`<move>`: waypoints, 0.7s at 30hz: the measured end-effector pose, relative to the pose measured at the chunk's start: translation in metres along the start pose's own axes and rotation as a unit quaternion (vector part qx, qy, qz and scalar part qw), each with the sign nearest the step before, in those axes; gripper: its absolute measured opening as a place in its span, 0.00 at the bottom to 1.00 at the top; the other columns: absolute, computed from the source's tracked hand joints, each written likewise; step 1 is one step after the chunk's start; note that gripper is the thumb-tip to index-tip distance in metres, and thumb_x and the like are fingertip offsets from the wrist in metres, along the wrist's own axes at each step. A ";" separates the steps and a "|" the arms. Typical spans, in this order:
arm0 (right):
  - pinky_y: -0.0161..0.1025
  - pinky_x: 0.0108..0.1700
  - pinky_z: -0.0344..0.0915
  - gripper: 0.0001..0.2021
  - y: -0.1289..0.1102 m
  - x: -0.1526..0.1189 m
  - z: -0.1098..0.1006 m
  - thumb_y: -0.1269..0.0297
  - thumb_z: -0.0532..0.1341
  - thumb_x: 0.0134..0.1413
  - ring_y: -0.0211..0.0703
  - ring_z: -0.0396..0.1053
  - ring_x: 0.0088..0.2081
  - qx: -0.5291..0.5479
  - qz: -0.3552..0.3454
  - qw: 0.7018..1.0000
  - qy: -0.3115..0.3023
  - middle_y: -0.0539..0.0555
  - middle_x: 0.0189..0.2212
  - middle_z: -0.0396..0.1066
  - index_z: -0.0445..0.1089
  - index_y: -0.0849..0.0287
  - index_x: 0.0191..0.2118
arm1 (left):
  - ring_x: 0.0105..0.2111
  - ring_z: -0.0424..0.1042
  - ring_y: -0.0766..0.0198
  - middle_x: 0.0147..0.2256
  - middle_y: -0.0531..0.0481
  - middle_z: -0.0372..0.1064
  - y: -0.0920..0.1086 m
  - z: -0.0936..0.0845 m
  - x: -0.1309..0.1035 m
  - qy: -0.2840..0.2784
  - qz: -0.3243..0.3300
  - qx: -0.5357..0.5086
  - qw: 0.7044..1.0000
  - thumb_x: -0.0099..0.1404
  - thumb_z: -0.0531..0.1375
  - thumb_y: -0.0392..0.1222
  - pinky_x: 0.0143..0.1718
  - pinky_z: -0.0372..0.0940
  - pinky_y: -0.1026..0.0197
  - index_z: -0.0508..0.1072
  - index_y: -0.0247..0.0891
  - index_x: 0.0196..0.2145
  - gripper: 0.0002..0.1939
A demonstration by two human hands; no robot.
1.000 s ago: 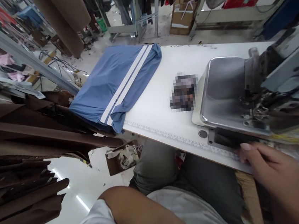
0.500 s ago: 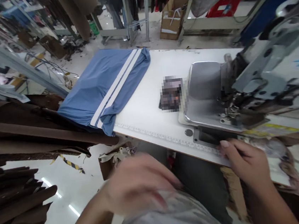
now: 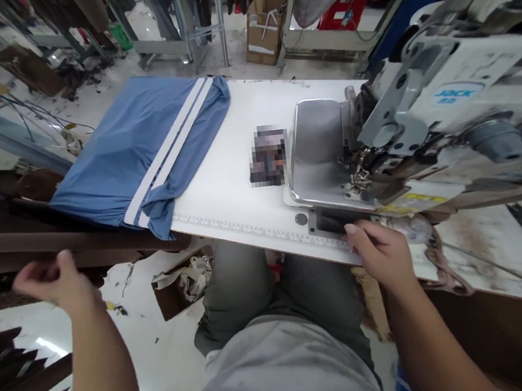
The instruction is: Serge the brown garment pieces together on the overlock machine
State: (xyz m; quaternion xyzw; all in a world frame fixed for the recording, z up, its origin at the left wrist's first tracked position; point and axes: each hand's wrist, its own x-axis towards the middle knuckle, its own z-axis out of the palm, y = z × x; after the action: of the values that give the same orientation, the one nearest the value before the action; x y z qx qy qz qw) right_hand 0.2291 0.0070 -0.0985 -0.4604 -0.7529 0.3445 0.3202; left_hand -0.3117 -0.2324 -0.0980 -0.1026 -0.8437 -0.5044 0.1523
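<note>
Swinging away from above the lap point(image 3: 239, 282), the left hand point(image 3: 62, 281) is now hovering far left of the sewing machine point(image 3: 454, 85), while the right hand point(image 3: 383, 248) is keeping to the edge of the white tabletop point(image 3: 222, 181) just in front of the machine. That tabletop is stretching leftward from the machine. Well left of the machine, the brown cloth point(image 3: 37, 242) is hanging in long layers nearest the left hand; whether they are touching is staying unclear. It is looking matte, soft and limp, so I am judging it easy to fold, hardly slippery or fragile, probably heavier in layers than singly; a free edge is offering the best hold. Between machine and cloth, the blue garment point(image 3: 115, 142) is lying draped, seemingly thinner and smoother. The left thumb and fingers are standing apart, nothing showing between them; the right fingers are curling, and whether they are pinching the edge, I am unable to tell.
</note>
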 end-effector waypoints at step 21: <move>0.44 0.30 0.59 0.23 0.002 -0.008 0.003 0.47 0.65 0.65 0.45 0.65 0.25 -0.023 0.085 0.995 0.054 0.51 0.21 0.68 0.69 0.53 0.22 | 0.61 0.63 0.44 0.58 0.38 0.58 -0.018 -0.103 -0.043 0.042 0.177 0.069 0.981 0.58 0.67 0.40 0.63 0.58 0.44 0.67 0.35 0.33 0.11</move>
State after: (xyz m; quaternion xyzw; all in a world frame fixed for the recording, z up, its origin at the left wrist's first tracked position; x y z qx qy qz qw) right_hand 0.2310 0.0001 -0.1031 -0.5478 -0.7007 0.3273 0.3191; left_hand -0.2616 -0.3327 -0.0819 -0.2186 -0.8378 -0.4138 0.2812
